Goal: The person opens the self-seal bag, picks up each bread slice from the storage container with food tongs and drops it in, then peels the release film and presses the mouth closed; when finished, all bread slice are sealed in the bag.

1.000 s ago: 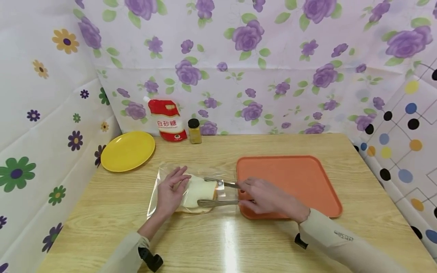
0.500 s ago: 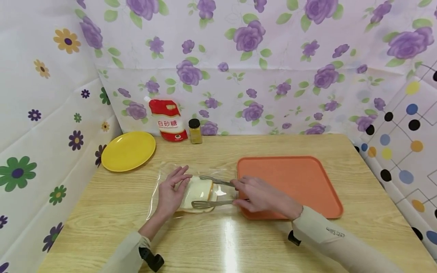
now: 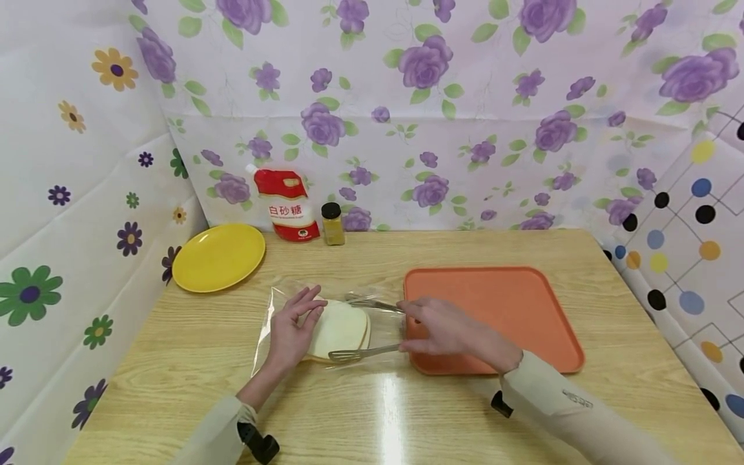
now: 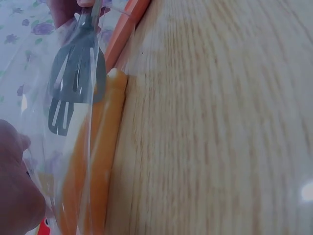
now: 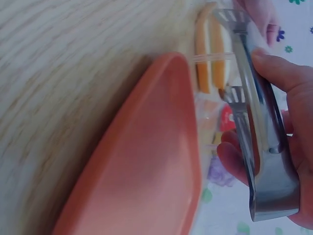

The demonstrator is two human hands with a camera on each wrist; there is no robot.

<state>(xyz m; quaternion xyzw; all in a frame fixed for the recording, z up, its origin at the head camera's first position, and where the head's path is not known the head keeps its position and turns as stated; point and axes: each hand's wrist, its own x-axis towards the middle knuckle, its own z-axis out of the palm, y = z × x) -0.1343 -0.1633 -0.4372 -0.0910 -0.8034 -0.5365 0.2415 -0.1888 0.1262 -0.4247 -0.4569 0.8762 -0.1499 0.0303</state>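
Two slices of bread (image 3: 340,328), one on top of the other, lie inside a clear plastic bag (image 3: 383,332) on the table. My left hand (image 3: 289,332) pinches the bag's film over the left part of the bread. From the right, my right hand (image 3: 444,327) grips metal tongs (image 5: 274,196) with slotted ends. The tong arms are spread apart, one along the far side of the bread and one along its near side. In the left wrist view, a slotted tong end (image 4: 78,68) shows through the film beside the orange-brown crusts (image 4: 102,161).
An orange tray (image 3: 500,310) lies just right of the bag, under my right hand. At the back left are a yellow plate (image 3: 217,258), a red and white pouch (image 3: 287,206) and a small black-capped jar (image 3: 333,225).
The tongs moved left, pushing the upper slice left, then spread wider. The upper slice now reaches farther right over the lower one. My left hand has stayed nearly still.
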